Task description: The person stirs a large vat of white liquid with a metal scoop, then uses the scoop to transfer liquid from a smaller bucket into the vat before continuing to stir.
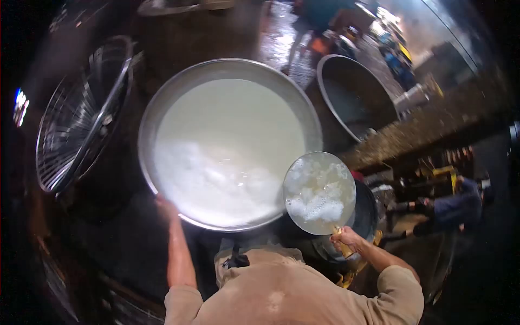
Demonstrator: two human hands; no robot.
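A wide metal pan (230, 67) holds pale, milky liquid with white foam or steam toward its near side. At the pan's lower left rim is my left hand (167, 208), its fingers blurred against the edge. My right hand (347, 241) is wrapped round the short, light-coloured handle of a round skimmer (320, 192). White foam lies on the skimmer's disc, which is just off the pan's right rim and overlaps it in view. Below the skimmer, partly hidden by it, stands a dark bucket (368, 211).
A large wire basket (84, 116) leans at the left. Behind the pan to the right is a second deep metal vessel (357, 97), beside a thick ledge (422, 127). Another person (457, 208) in dark clothes is at the far right.
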